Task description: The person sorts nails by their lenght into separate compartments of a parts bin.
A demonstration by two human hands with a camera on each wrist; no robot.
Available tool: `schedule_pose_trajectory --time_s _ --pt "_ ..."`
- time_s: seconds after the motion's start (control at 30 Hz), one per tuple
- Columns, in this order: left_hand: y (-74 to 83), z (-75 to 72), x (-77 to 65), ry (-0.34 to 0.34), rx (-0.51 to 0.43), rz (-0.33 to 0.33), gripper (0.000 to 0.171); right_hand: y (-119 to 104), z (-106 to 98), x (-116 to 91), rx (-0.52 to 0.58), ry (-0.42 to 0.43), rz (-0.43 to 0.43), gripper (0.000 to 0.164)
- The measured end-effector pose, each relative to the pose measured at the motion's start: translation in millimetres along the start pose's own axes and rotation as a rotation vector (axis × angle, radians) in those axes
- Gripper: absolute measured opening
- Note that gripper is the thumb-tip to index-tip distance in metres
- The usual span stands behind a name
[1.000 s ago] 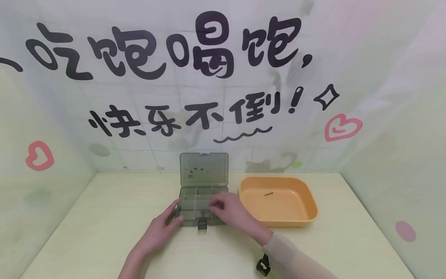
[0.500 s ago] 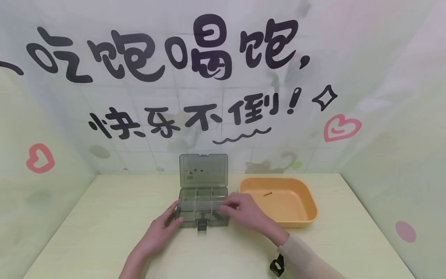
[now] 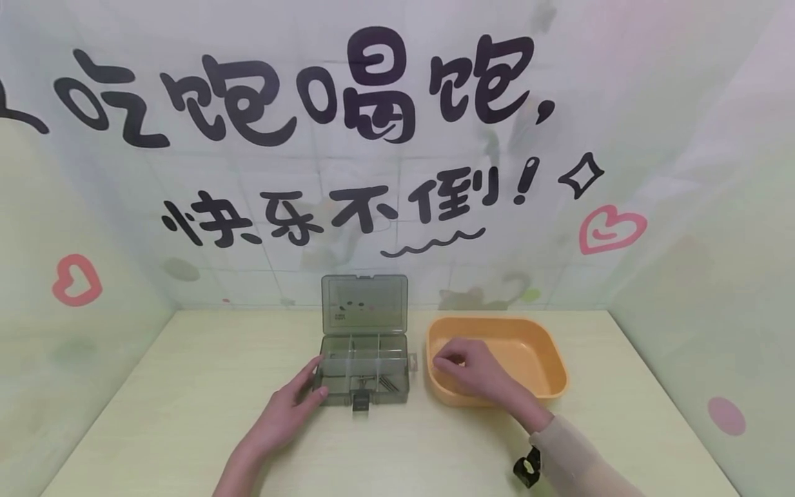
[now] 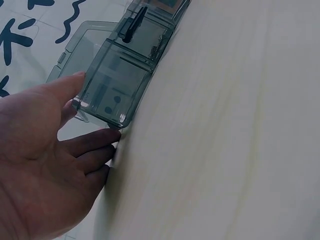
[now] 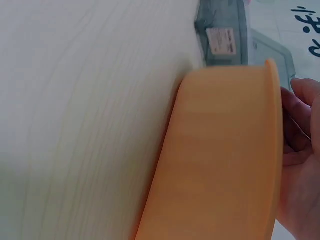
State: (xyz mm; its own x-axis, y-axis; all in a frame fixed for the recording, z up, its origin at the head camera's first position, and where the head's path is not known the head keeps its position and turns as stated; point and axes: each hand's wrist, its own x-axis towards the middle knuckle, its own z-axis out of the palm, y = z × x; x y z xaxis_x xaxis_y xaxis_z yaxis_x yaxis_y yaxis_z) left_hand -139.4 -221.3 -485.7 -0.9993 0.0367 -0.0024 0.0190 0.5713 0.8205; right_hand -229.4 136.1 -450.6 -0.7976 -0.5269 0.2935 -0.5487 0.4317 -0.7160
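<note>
A translucent grey compartment box (image 3: pixel 335 397) stands with its lid (image 3: pixel 364 305) raised at the back. Thin dark screws (image 3: pixel 388 384) lie in its front right compartment, and small metal pieces (image 3: pixel 364 379) in the front middle one. My left hand (image 3: pixel 288 407) rests against the box's left side, its thumb and fingers touching the corners; the left wrist view shows those fingers fairly straight. Over the left part of an orange tray (image 3: pixel 546 376) is my right hand (image 3: pixel 475 369), fingers loosely curled, nothing visible between them. The hand covers part of the tray floor.
The light wooden tabletop (image 3: pixel 385 449) extends in front of box and tray. Printed sheets with dark lettering (image 3: pixel 261 96) enclose the back and sides. A black clip-like piece (image 3: pixel 526 468) hangs at the right sleeve. The box's right latch (image 3: pixel 413 362) sticks out toward the tray.
My right hand has moved right from above the box to over the tray, uncovering the screws in the box. The screw seen in the tray before is now hidden. The left hand stays put.
</note>
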Motion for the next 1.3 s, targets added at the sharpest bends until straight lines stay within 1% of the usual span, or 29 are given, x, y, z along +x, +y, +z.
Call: schedule_pose_trajectory --time_s 0.13,0.37,0.5,0.6,0.83,0.93,1.03,1.17,1.23,1.3 --pt "-0.7 -0.5 0.2 -0.003 0.000 -0.011 0.065 10 -12 -3 -0.036 -0.006 0.066 0.011" --pt "-1.5 -1.1 0.7 -0.009 0.004 -0.021 0.065 30 -32 -5 -0.080 0.049 0.206 0.014" --pt "0.3 -0.9 0.5 -0.019 0.005 -0.015 0.065 39 -38 -7 -0.112 0.084 0.259 0.016" --pt "1.6 -0.4 1.1 -0.026 0.006 -0.011 0.065 45 -41 -8 -0.130 0.107 0.266 0.016" --pt "2.0 -1.0 1.1 -0.031 0.014 -0.022 0.066 52 -44 -12 -0.183 0.138 0.245 0.017" --pt "2.0 -1.4 0.5 -0.031 0.016 -0.024 0.066 54 -46 -11 -0.220 0.115 0.257 0.018" --pt "2.1 -1.5 0.6 -0.030 0.013 -0.023 0.065 58 -50 -8 -0.241 0.061 0.269 0.021" --pt "1.8 -1.3 1.5 -0.023 0.011 -0.020 0.065 62 -54 -2 -0.244 0.000 0.246 0.023" --pt "1.4 -1.3 1.5 -0.023 0.011 -0.020 0.066 63 -54 -1 -0.251 -0.008 0.225 0.020" --pt "1.0 -1.5 0.8 -0.023 0.012 -0.021 0.066 65 -52 1 -0.268 -0.012 0.222 0.018"
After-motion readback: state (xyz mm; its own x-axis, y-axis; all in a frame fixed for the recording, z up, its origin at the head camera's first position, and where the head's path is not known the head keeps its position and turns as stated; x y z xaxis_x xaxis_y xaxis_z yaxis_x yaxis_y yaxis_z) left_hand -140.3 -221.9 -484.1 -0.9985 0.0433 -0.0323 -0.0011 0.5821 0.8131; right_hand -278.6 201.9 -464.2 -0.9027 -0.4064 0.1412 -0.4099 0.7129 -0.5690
